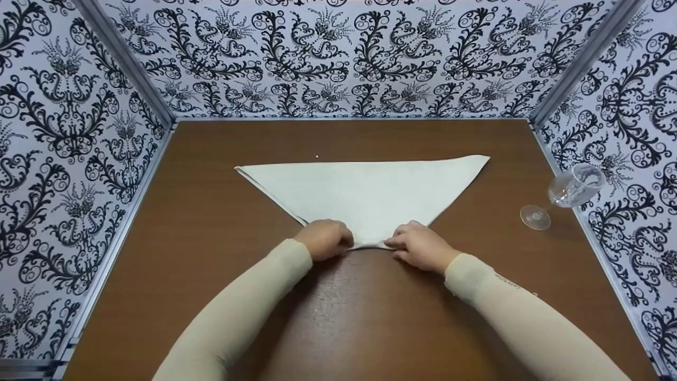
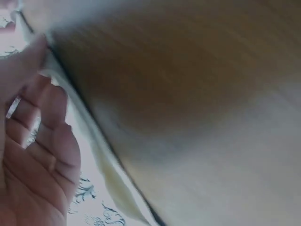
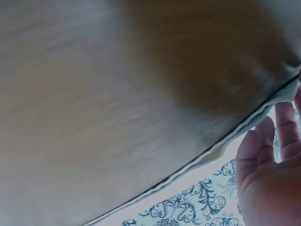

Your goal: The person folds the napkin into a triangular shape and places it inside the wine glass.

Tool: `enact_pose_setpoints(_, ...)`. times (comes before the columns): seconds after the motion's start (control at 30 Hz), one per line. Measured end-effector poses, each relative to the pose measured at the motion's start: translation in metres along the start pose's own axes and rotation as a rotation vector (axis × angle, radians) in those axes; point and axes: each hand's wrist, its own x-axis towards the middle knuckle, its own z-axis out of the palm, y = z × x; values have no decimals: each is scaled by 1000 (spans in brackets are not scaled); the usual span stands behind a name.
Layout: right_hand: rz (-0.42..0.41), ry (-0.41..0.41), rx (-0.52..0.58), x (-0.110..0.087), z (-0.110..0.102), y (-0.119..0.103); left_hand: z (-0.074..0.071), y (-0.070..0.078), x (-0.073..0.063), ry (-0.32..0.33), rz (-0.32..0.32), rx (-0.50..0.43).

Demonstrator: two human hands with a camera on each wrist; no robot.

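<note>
A white cloth napkin (image 1: 365, 196) lies folded on the brown table, its long edge at the far side and its sides narrowing to a short edge nearest me. My left hand (image 1: 325, 239) pinches the left end of that short edge. At the right end, my right hand (image 1: 420, 247) pinches it between thumb and fingers. Between the hands a thin strip of the edge looks slightly turned up. The left wrist view shows the thumb at the cloth edge (image 2: 106, 150), with the other fingers loosely bent. Layered cloth (image 3: 221, 146) runs to the fingertips in the right wrist view.
A clear stemmed glass (image 1: 574, 186) stands at the table's right edge, its round foot on the wood. Patterned black-and-white panels (image 1: 317, 58) enclose the brown table (image 1: 201, 222) at the back and both sides. A tiny white speck (image 1: 317, 156) lies beyond the napkin.
</note>
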Motion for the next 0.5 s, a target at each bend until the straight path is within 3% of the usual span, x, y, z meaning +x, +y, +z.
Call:
enact_pose_setpoints(0.2, 7, -43, 38, -1, 0, 4, 3, -16, -5, -14, 29, -74)
enact_pose_setpoints(0.5, 47, -46, 24, 4, 3, 9, 0, -11, -6, -20, -35, -85)
